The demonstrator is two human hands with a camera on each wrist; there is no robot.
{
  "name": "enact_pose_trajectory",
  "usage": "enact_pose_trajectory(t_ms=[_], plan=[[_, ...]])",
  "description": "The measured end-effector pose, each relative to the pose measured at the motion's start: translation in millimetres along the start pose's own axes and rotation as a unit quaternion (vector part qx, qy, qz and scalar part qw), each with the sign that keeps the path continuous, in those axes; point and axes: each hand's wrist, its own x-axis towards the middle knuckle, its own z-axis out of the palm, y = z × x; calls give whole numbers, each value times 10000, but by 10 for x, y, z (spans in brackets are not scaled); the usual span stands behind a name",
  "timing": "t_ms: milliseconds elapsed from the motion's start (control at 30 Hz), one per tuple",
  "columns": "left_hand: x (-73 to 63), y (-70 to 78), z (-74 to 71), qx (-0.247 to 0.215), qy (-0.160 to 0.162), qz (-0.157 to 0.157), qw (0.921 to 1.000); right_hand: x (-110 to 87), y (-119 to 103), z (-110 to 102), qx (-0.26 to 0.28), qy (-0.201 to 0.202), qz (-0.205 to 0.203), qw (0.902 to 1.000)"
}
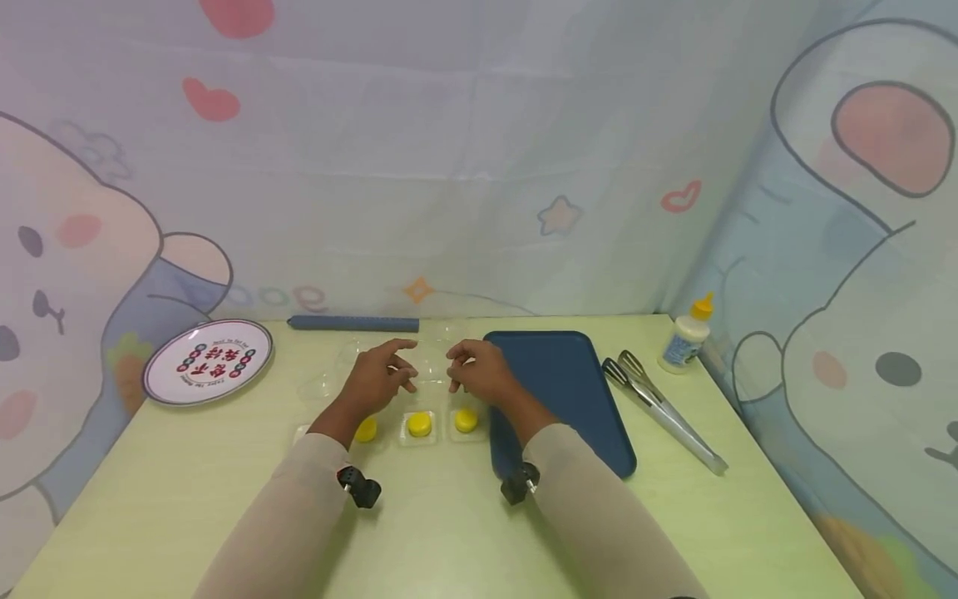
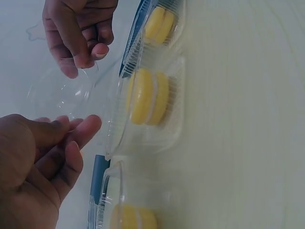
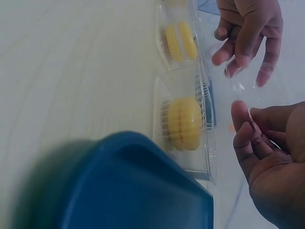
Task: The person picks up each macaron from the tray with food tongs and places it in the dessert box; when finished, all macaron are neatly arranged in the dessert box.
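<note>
Between my two hands is a clear plastic piece [image 2: 62, 93], probably a box or lid; its outline is faint. My left hand [image 1: 377, 378] pinches one side of it with thumb and fingers, and my right hand [image 1: 481, 370] pinches the other side. Nearer than the hands, yellow macarons sit in small clear plastic boxes in a row on the table. The middle macaron [image 1: 419, 423] and the right macaron [image 1: 466, 419] show plainly, while my left wrist partly covers the left macaron [image 1: 366, 430].
A blue tray [image 1: 557, 378] lies right of the boxes, under my right forearm. Metal tongs [image 1: 666, 412] and a glue bottle [image 1: 684, 337] are farther right. A patterned plate [image 1: 209, 362] is at left, a dark blue bar [image 1: 353, 324] at the back. More clear plastic [image 1: 320, 384] lies behind my left hand.
</note>
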Motion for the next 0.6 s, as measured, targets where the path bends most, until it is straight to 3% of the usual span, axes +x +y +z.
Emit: enact_pose_trajectory(t_ms=[267,433,600], plan=[[-35,78,1,-474,-199,-7,9987,-74,20,-19,-93,44,-151,9998],[-51,151,12,-398,-406,33,9984,-150,5,-57,-185,88,-99,9997],[-85,168,25,-298,-665,75,9973,-280,49,-115,-268,43,-337,9991]])
